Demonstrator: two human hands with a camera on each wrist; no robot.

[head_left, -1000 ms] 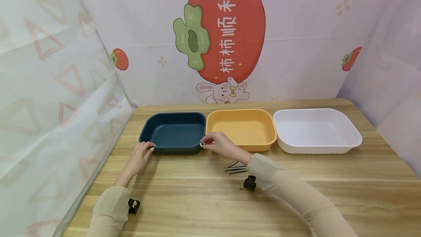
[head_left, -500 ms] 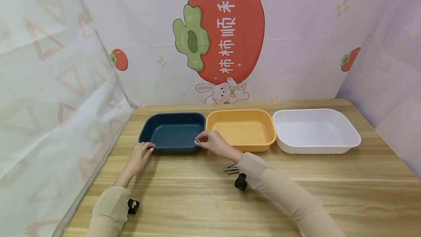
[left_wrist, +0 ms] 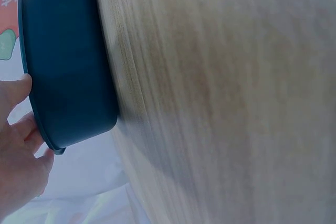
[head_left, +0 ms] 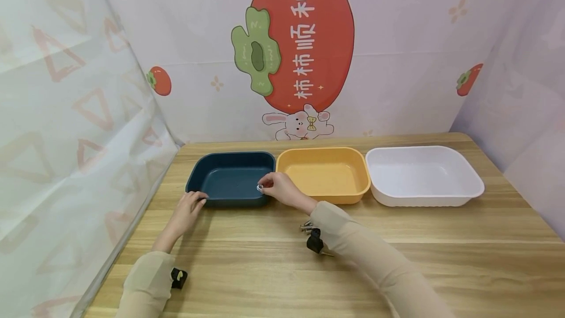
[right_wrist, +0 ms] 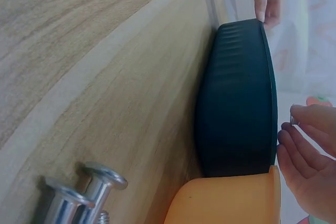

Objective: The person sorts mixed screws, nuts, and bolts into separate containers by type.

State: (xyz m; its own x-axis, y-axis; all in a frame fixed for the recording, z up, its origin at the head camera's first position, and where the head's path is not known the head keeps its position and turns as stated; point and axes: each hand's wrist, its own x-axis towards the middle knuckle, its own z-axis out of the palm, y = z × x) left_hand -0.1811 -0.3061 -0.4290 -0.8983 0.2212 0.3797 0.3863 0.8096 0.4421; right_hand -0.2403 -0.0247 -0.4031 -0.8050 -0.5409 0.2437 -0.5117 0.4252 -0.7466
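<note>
My left hand [head_left: 185,212] grips the near left corner of the dark blue tray [head_left: 236,202], its thumb and fingers about the rim [left_wrist: 26,56]. My right hand [head_left: 284,190] pinches a small silver washer [head_left: 259,188] between thumb and fingertips. In the head view the washer appears over the near right part of the blue tray. The right wrist view shows the washer [right_wrist: 292,121] edge-on and thin, just above the rim, with the other fingers partly curled beneath.
To the right stand a yellow tray [head_left: 324,199] and a white tray [head_left: 423,201]. Several flat-headed metal bolts [head_left: 305,227] lie near my right forearm, partly hidden by it. A small brassy screw [head_left: 327,254] lies beside the black wrist camera [head_left: 315,242].
My right hand has moved left with the washer, from the blue tray's near right corner to over its inside. My left hand has kept its place on the rim.
</note>
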